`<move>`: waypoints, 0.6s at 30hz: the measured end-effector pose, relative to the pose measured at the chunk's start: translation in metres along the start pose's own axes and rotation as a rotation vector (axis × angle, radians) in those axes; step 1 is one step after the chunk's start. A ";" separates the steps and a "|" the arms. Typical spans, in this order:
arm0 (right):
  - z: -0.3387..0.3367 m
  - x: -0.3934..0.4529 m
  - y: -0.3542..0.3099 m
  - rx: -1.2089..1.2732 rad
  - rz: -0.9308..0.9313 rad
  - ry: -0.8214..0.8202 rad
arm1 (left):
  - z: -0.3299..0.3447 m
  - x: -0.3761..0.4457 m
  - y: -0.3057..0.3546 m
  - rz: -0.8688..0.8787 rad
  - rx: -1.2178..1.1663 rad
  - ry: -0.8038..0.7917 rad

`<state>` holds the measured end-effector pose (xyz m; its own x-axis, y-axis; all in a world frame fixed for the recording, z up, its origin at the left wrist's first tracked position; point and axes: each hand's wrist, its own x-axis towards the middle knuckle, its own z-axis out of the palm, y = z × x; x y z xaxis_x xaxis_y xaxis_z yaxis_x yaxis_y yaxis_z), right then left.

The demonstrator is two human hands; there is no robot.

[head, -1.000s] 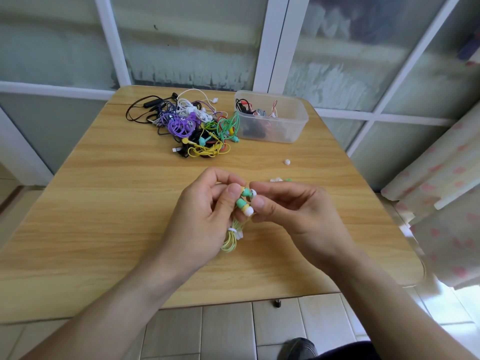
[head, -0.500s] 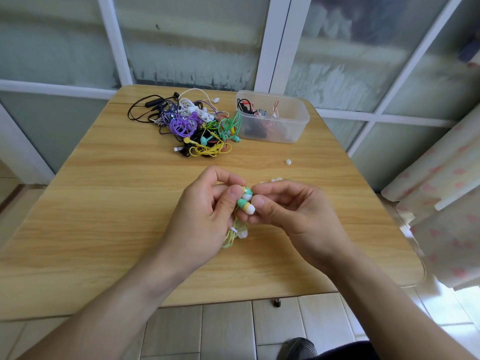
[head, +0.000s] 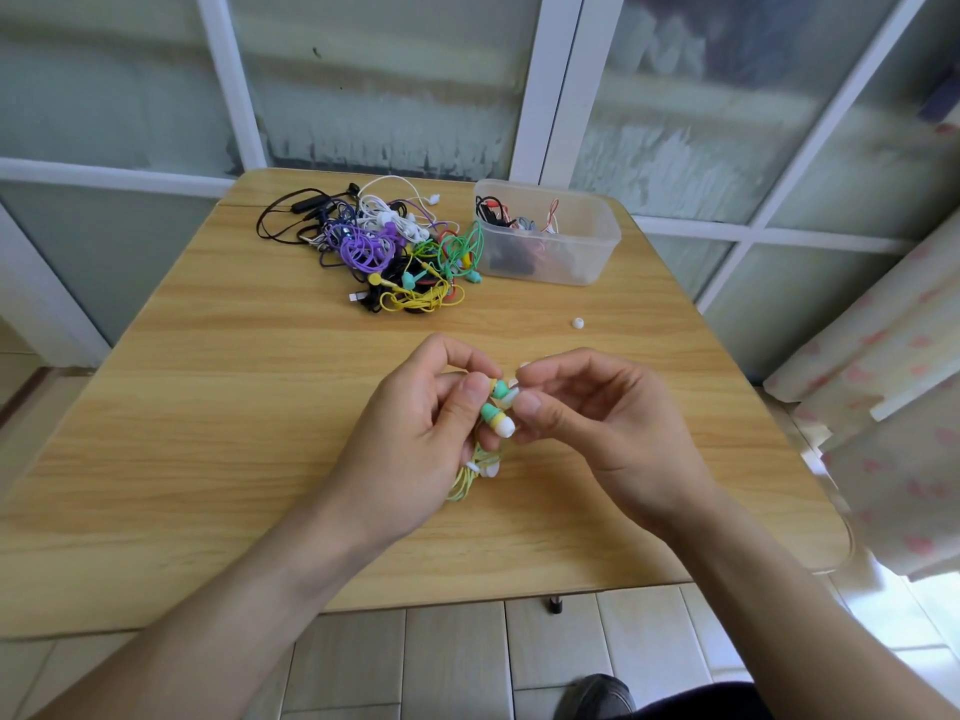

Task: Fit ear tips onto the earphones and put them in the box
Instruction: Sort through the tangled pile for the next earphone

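Left hand (head: 415,439) pinches two mint-and-yellow earphones (head: 496,414), long axes slanting toward the right hand (head: 597,428). Its fingertips grip a soft white ear tip (head: 511,394) at the upper bud.

Wood-grain table (head: 260,407), translucent plastic box (head: 597,252)

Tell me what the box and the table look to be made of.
The box looks like frosted, translucent plastic: the cables inside show dimly through its wall, and its corners are rounded. The table shows a light wood grain with a smooth, slightly glossy sheen; whether it is solid wood or a printed laminate cannot be told from here.
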<state>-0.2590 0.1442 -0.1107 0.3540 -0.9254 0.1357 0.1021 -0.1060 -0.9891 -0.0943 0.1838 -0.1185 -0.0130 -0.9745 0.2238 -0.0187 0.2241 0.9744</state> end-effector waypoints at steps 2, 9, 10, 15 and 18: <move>0.001 0.000 0.001 0.023 -0.010 -0.005 | 0.000 0.000 0.000 0.012 0.012 0.003; 0.003 0.002 0.011 0.126 -0.014 -0.023 | 0.000 0.000 0.002 0.003 0.006 0.009; 0.003 0.002 0.013 0.147 -0.011 -0.036 | 0.000 0.000 0.002 -0.009 -0.003 0.010; 0.003 0.004 0.019 0.145 -0.044 -0.106 | 0.001 -0.001 0.003 -0.138 -0.129 0.006; 0.002 0.005 0.019 0.117 -0.061 -0.128 | 0.002 -0.002 0.005 -0.234 -0.245 -0.009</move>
<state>-0.2538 0.1386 -0.1286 0.4585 -0.8638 0.2088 0.2322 -0.1104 -0.9664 -0.0960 0.1869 -0.1145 -0.0453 -0.9990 -0.0057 0.2186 -0.0155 0.9757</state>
